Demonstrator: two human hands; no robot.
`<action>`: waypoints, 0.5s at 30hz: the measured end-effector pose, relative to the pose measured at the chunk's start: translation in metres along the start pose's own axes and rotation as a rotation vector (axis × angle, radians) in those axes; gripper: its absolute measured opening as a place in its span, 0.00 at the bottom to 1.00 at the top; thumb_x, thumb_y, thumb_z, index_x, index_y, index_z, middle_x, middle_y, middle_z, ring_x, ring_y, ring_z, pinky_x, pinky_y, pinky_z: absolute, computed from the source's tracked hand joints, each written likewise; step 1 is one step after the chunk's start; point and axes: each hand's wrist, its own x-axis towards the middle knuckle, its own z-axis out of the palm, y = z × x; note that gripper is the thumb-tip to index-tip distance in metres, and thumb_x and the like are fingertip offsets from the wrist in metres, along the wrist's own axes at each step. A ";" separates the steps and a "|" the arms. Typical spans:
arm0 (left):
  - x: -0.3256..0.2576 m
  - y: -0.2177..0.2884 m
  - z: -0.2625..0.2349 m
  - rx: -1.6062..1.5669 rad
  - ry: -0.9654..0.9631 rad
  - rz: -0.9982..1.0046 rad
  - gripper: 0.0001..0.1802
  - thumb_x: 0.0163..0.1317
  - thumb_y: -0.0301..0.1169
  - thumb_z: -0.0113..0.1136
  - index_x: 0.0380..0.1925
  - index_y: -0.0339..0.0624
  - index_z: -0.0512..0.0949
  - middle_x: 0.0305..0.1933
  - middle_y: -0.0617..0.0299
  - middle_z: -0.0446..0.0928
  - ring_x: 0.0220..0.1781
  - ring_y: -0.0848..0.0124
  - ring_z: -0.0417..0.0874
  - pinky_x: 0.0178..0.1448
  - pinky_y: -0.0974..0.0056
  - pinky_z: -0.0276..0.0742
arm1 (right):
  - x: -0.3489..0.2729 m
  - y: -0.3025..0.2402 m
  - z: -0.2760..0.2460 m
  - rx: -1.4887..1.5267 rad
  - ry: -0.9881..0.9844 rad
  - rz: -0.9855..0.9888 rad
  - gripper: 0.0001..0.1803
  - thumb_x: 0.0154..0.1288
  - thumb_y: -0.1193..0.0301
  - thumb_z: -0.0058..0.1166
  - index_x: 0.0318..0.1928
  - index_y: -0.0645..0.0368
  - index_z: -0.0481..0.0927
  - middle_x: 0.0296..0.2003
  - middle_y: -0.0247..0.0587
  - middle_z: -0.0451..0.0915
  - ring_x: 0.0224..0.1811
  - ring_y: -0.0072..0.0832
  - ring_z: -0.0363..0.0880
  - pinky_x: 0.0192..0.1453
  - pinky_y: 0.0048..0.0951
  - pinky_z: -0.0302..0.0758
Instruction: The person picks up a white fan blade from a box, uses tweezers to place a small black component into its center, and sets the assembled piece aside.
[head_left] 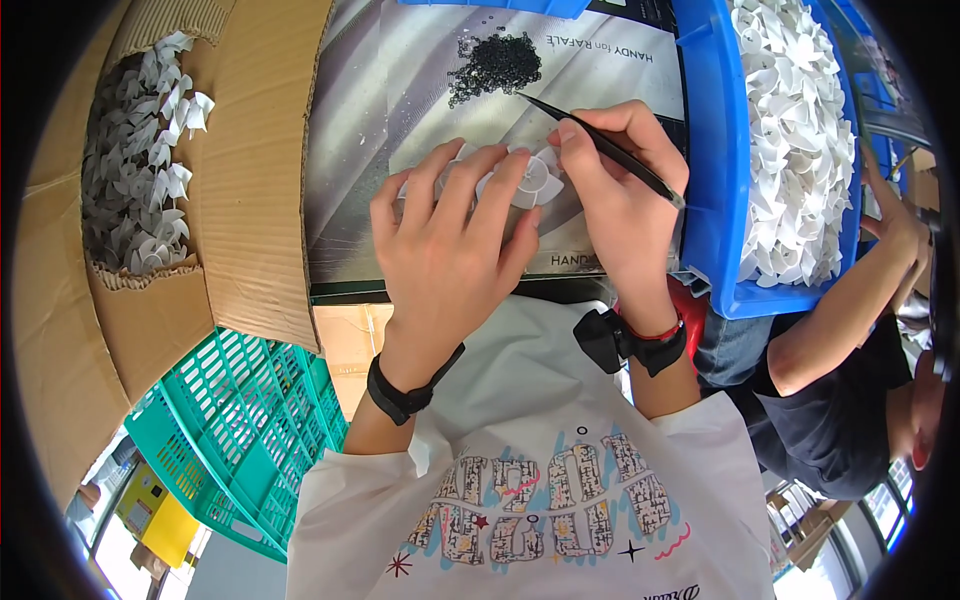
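My right hand [630,185] grips black tweezers [625,155], their tip reaching the near edge of a pile of small black rings [505,65]. Beneath my left hand [450,220] lie white fan-bladed plastic pieces [535,182] on the printed work surface [400,60]. The fingers of that hand are spread over them, partly hiding them, and the fingertips rest on or close to the pieces. How many pieces lie under the hand I cannot tell.
A cardboard box [255,150] with white bladed pieces [165,150] stands at the left. To the right, a blue bin [705,150] holds many more [795,150]. A green crate [240,420] sits lower left. Another person's arm [850,300] is at the far right.
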 end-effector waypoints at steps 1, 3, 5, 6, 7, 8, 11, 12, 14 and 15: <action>0.000 0.000 0.000 0.007 0.014 -0.023 0.23 0.53 0.40 0.68 0.50 0.53 0.80 0.52 0.70 0.79 0.57 0.65 0.76 0.61 0.53 0.64 | -0.002 -0.001 0.000 0.002 -0.004 0.002 0.05 0.66 0.79 0.59 0.39 0.68 0.77 0.33 0.41 0.85 0.34 0.19 0.82 0.41 0.21 0.79; 0.001 0.000 0.000 0.024 0.029 -0.053 0.23 0.53 0.40 0.68 0.50 0.53 0.80 0.51 0.71 0.79 0.57 0.65 0.76 0.60 0.53 0.64 | -0.007 -0.002 -0.004 0.094 0.003 -0.020 0.05 0.66 0.80 0.58 0.39 0.68 0.76 0.34 0.42 0.85 0.33 0.22 0.82 0.41 0.22 0.79; 0.003 0.000 0.001 0.032 0.043 -0.082 0.22 0.53 0.40 0.68 0.50 0.52 0.80 0.50 0.71 0.80 0.57 0.65 0.77 0.60 0.54 0.64 | -0.015 -0.006 -0.010 0.129 -0.014 -0.007 0.05 0.66 0.81 0.58 0.39 0.68 0.76 0.34 0.43 0.84 0.33 0.22 0.83 0.41 0.22 0.79; 0.004 0.000 0.002 0.040 0.061 -0.095 0.22 0.53 0.40 0.68 0.50 0.52 0.80 0.49 0.71 0.80 0.57 0.66 0.77 0.59 0.54 0.64 | -0.020 -0.007 -0.013 0.165 -0.029 0.004 0.05 0.66 0.82 0.57 0.40 0.68 0.75 0.34 0.44 0.84 0.33 0.23 0.83 0.41 0.22 0.80; 0.003 0.000 0.004 0.050 0.079 -0.108 0.22 0.53 0.40 0.68 0.50 0.52 0.80 0.48 0.71 0.80 0.57 0.66 0.77 0.59 0.54 0.64 | -0.025 -0.006 -0.016 0.166 -0.033 0.009 0.05 0.66 0.82 0.57 0.40 0.68 0.75 0.34 0.44 0.84 0.33 0.23 0.83 0.41 0.22 0.80; 0.002 -0.001 0.005 0.053 0.075 -0.112 0.22 0.53 0.40 0.68 0.50 0.52 0.80 0.48 0.71 0.80 0.57 0.66 0.77 0.59 0.54 0.64 | -0.029 -0.005 -0.019 0.140 -0.065 -0.007 0.05 0.65 0.83 0.58 0.40 0.68 0.75 0.34 0.44 0.84 0.34 0.23 0.83 0.41 0.22 0.80; 0.002 -0.002 0.006 0.042 0.086 -0.103 0.22 0.54 0.40 0.68 0.50 0.52 0.80 0.48 0.72 0.81 0.57 0.66 0.77 0.58 0.54 0.64 | -0.036 -0.005 -0.023 0.079 -0.095 -0.007 0.07 0.63 0.85 0.59 0.40 0.67 0.75 0.34 0.44 0.83 0.34 0.23 0.84 0.40 0.22 0.80; 0.002 -0.002 0.006 0.048 0.081 -0.105 0.22 0.54 0.40 0.68 0.50 0.52 0.80 0.48 0.72 0.81 0.57 0.66 0.77 0.58 0.54 0.64 | -0.037 -0.005 -0.023 0.045 -0.118 -0.005 0.07 0.63 0.85 0.59 0.40 0.67 0.76 0.34 0.44 0.84 0.34 0.23 0.84 0.40 0.22 0.80; 0.002 -0.001 0.005 0.051 0.074 -0.104 0.22 0.54 0.41 0.68 0.50 0.52 0.80 0.48 0.72 0.81 0.57 0.66 0.77 0.58 0.54 0.64 | -0.037 -0.005 -0.024 0.011 -0.137 -0.001 0.07 0.63 0.85 0.59 0.40 0.67 0.76 0.35 0.44 0.84 0.35 0.23 0.84 0.40 0.21 0.79; 0.003 -0.001 0.005 0.053 0.071 -0.104 0.22 0.54 0.41 0.68 0.50 0.52 0.80 0.48 0.72 0.81 0.57 0.66 0.77 0.58 0.54 0.64 | -0.037 -0.005 -0.023 0.006 -0.140 -0.012 0.07 0.63 0.85 0.60 0.40 0.67 0.76 0.35 0.43 0.84 0.35 0.22 0.84 0.40 0.21 0.79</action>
